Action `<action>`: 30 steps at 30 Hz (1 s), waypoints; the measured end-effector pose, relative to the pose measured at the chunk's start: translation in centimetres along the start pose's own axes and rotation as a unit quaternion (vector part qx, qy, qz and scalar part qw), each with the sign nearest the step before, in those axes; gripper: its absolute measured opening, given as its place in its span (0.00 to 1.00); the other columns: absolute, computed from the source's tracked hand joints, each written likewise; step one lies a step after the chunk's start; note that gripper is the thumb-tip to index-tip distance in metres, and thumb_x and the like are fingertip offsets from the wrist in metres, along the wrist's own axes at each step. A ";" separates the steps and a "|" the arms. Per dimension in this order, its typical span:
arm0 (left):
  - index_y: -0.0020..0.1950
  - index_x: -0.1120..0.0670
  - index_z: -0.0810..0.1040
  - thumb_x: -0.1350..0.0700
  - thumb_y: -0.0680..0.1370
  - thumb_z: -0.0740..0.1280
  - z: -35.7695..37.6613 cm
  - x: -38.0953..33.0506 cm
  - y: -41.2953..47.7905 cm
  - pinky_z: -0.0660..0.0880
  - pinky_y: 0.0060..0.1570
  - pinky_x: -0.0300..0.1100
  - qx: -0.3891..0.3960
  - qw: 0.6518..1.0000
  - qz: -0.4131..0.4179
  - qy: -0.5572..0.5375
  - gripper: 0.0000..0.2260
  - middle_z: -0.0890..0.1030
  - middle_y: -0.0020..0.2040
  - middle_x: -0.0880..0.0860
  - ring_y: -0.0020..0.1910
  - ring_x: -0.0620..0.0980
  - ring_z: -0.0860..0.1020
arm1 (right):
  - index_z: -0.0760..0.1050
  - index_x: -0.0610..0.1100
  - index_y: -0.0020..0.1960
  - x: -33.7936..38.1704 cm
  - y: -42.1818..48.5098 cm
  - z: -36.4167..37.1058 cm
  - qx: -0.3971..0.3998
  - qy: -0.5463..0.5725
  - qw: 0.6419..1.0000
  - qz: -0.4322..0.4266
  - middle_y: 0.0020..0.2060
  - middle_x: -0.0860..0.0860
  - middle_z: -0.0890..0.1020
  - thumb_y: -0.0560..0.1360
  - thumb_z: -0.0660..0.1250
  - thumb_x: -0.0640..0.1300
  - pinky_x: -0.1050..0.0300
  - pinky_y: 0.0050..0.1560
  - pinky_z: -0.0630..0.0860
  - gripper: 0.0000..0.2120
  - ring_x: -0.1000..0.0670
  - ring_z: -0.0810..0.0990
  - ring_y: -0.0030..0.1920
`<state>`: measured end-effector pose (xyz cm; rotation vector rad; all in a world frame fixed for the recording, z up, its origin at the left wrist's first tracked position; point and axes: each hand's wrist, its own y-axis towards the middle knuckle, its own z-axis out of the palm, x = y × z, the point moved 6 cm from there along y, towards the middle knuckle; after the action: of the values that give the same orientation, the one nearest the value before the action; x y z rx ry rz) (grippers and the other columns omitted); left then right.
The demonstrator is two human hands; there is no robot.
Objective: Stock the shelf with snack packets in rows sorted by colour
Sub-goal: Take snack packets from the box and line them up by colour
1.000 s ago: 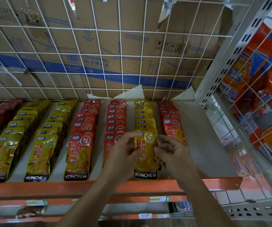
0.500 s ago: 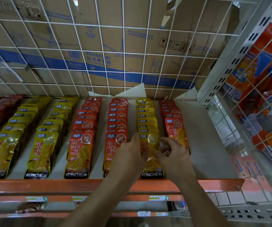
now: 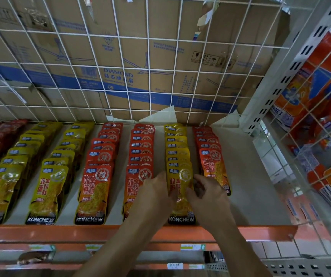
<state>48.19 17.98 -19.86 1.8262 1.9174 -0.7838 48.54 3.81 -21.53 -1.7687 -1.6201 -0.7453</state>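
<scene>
Yellow packet (image 3: 179, 186) is lying flat at the front of the shelf (image 3: 60, 232), lower centre-right of the frame, w/ its bottom edge sitting right at the orange lip. Both hands are working it from either side. The left hand (image 3: 154, 198) is pressing fairly straight fingers against its left edge. The right hand (image 3: 208, 198) is curling over its right edge w/ the thumb on top, which looks like a pinch.

Just left, a red packet (image 3: 135, 184) is heading the next row, partly hidden under the left hand. Just right, another red row (image 3: 210, 156) is starting a bit further back, its front packet disappearing behind the right hand. Behind the held packet, the yellow row (image 3: 176, 144) is running back in overlapping layers towards the wire mesh (image 3: 149, 90), w/ cardboard boxes (image 3: 120, 47) behind it. Orange bags (image 3: 320, 86) are showing through mesh at the right of the frame.

Risks from here, as a guess:
- Foil looks slick, so an uneven push could be sliding it sideways over a red neighbour, i.e. mixing colours.
- It's sitting at the lip, so a pull towards the camera could be tipping it off the shelf.
- Overlapped packets behind could be creeping forward if nudged, esp. when the hands let go.
</scene>
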 end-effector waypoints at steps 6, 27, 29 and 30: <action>0.56 0.50 0.75 0.49 0.79 0.63 -3.6 0.2 -0.7 0.78 0.40 0.42 -0.078 0.993 0.030 0.079 0.09 0.81 0.49 0.49 0.44 0.48 0.79 | 0.75 0.48 0.64 3.4 0.3 -0.6 -0.048 -0.120 0.990 -0.062 0.59 0.48 0.74 0.77 0.61 0.49 0.53 0.56 0.70 0.17 0.45 0.73 0.59; 0.62 0.55 0.79 0.43 0.73 0.57 -23.0 25.8 -18.0 0.77 0.50 0.60 -0.241 0.926 -0.168 0.237 0.25 0.81 0.56 0.60 0.54 0.63 0.79 | 0.46 0.54 0.78 26.2 -11.1 21.9 0.206 -0.334 0.882 -0.263 0.78 0.49 0.48 0.81 0.49 0.57 0.30 0.71 0.47 0.27 0.36 0.41 0.76; 0.62 0.55 0.80 0.43 0.73 0.57 -25.5 28.7 -20.1 0.77 0.51 0.61 -0.256 0.918 -0.169 0.253 0.25 0.81 0.55 0.59 0.54 0.62 0.80 | 0.46 0.53 0.78 29.0 -13.2 24.9 0.202 -0.341 0.874 -0.281 0.78 0.49 0.48 0.81 0.48 0.57 0.30 0.71 0.46 0.27 0.36 0.42 0.76; 0.61 0.55 0.80 0.43 0.73 0.57 -26.8 29.9 -20.9 0.76 0.52 0.62 -0.263 0.915 -0.166 0.258 0.25 0.81 0.56 0.59 0.55 0.62 0.80 | 0.47 0.53 0.78 30.3 -14.2 26.2 0.201 -0.339 0.874 -0.285 0.78 0.49 0.48 0.82 0.48 0.57 0.30 0.71 0.46 0.27 0.36 0.42 0.76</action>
<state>27.70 58.02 -14.84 1.4679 2.4917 0.1762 37.05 44.13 -14.63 -1.2988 -2.6000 0.0454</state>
